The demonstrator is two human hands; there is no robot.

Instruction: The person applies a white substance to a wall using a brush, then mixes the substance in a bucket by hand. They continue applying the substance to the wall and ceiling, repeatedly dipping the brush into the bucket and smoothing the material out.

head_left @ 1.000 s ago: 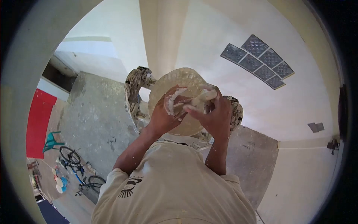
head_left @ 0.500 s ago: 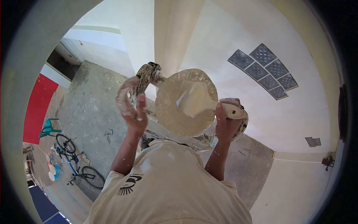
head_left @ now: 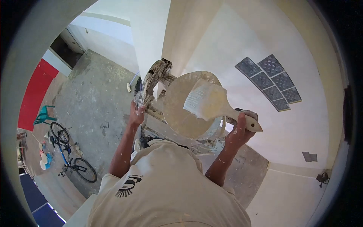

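Note:
A wide paintbrush [head_left: 211, 100] with pale, wet bristles is tilted over a round bucket [head_left: 176, 121] of cream-coloured paint. My right hand [head_left: 242, 130] is closed round its wooden handle, thumb on top. Dried paint coats the bucket's rim. It stands at the top of a paint-splattered ladder [head_left: 155, 77], in front of my chest. My left hand [head_left: 138, 112] is closed on the ladder's left side rail, with the fingers partly hidden behind it. White specks of paint dot both forearms.
Dark patterned tiles [head_left: 270, 81] are set in the pale wall at right. Far below on the concrete floor [head_left: 102, 94] are a bicycle [head_left: 67, 153], a green plastic chair [head_left: 44, 115] and a long-handled brush [head_left: 129, 87]. A red panel [head_left: 36, 96] stands at far left.
My left hand, blurred and raised earlier, has come down onto the ladder rail. The brush has risen off the paint and moved right with my right hand, its bristles now showing.

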